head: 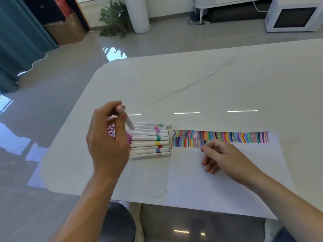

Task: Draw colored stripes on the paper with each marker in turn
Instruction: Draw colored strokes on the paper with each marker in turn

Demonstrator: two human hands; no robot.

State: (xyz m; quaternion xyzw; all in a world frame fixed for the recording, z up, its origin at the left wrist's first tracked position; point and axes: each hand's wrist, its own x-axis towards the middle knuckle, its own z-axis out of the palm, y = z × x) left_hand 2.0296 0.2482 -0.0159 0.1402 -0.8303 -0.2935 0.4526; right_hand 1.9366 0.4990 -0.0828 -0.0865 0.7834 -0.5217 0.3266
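The raised left hand (106, 137) hides the left ends of the row of markers (150, 140) and most of a pink patterned thing (111, 131) that cannot be identified. Its fingers (111, 104) cover the upper part of the held marker (128, 122), whose ink colour cannot be told. The right hand (220, 156) covers part of the near row of stripes (185, 143); whether it pinches anything is unclear. Both forearms run off the near edge. The bench (227, 84) and a white microwave (295, 16) are cut off at the right, a white plant pot (138, 14) at the far edge.
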